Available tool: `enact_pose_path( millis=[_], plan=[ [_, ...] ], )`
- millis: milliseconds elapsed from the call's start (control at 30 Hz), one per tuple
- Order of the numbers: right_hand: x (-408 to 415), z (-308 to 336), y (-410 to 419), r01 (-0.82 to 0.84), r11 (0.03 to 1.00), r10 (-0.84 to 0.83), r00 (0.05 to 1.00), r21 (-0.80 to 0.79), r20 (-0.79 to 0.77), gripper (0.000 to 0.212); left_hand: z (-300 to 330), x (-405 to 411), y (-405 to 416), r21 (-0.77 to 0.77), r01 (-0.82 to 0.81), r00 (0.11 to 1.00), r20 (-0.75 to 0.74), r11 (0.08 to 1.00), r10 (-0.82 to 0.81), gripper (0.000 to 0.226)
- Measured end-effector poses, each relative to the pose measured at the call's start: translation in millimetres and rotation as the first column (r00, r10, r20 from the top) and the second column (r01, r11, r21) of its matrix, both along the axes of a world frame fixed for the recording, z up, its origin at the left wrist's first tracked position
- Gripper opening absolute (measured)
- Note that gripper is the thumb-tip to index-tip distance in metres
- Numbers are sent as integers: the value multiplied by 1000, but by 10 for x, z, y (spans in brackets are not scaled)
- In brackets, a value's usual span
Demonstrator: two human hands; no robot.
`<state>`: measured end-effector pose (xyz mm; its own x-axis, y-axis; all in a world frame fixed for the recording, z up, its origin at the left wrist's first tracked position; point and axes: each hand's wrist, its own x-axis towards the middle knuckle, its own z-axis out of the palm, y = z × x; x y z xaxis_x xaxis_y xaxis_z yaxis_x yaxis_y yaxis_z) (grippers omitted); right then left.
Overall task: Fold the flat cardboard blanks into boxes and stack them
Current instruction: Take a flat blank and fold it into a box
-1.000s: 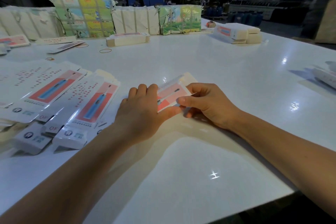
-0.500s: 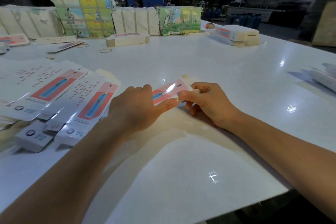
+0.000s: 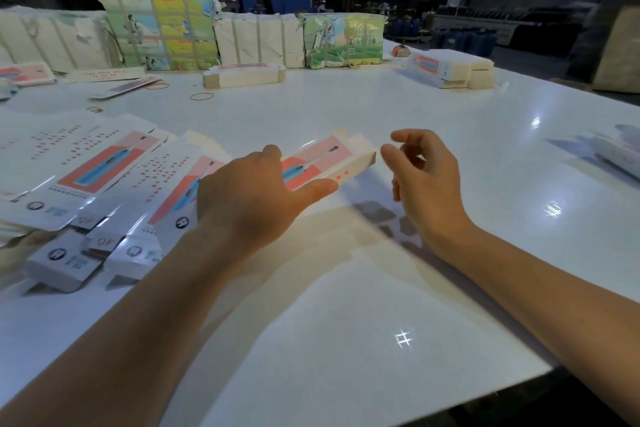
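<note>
A white and pink toothbrush box [image 3: 332,163] is formed into a long box shape at the middle of the white table [image 3: 346,340]. My left hand [image 3: 252,198] grips it, thumb along its near side and fingers over the top. My right hand [image 3: 426,177] hovers just right of the box's far end, fingers loosely curled, holding nothing. Flat printed blanks [image 3: 100,166] lie fanned out on the table to the left, and some [image 3: 65,263] have raised end flaps.
Wrapped bundles [image 3: 162,31] line the table's far edge. A stack of blanks [image 3: 242,74] sits in front of them and stacked boxes [image 3: 450,68] stand at the far right. Rubber bands [image 3: 201,96] lie loose. More white boxes [image 3: 620,156] rest at the right edge.
The box has gone from a flat piece pinched by both hands to an opened box shape. My right hand has let go and pulled slightly to the right.
</note>
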<state>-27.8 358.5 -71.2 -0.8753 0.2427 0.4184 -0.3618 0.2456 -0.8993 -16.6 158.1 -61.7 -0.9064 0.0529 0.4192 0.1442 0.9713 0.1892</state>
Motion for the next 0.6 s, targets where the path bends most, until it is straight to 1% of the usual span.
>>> enact_pose_path(
  millis=[33, 133, 233, 300, 367, 500, 600],
  plan=[
    [13, 10, -3, 7, 1000, -7, 1000, 7, -29, 9, 3, 4, 8, -11, -8, 1000, -16, 1000, 8, 81],
    [54, 3, -66, -40, 999, 41, 998, 33, -42, 17, -12, 17, 52, -64, -42, 998, -46, 997, 39, 80],
    [52, -7, -104, -94, 995, 94, 996, -36, 3, 14, -26, 11, 81, -105, -58, 997, -48, 993, 53, 74],
    [32, -21, -104, -109, 988, 113, 993, -106, 37, 22, -48, 5, 86, -132, -55, 997, -56, 990, 48, 71],
    [28, -44, -118, -154, 976, 164, 985, -154, 55, 31, -83, 11, 101, -160, -39, 994, -109, 986, 22, 69],
    [22, -65, -127, -203, 969, 214, 974, -139, 74, 46, -121, 27, 151, -156, -7, 983, -184, 988, -22, 67],
    [-2, -54, -86, -221, 968, 233, 967, -118, 101, 56, -118, 17, 153, -143, 19, 981, -191, 990, -46, 72]
  ],
)
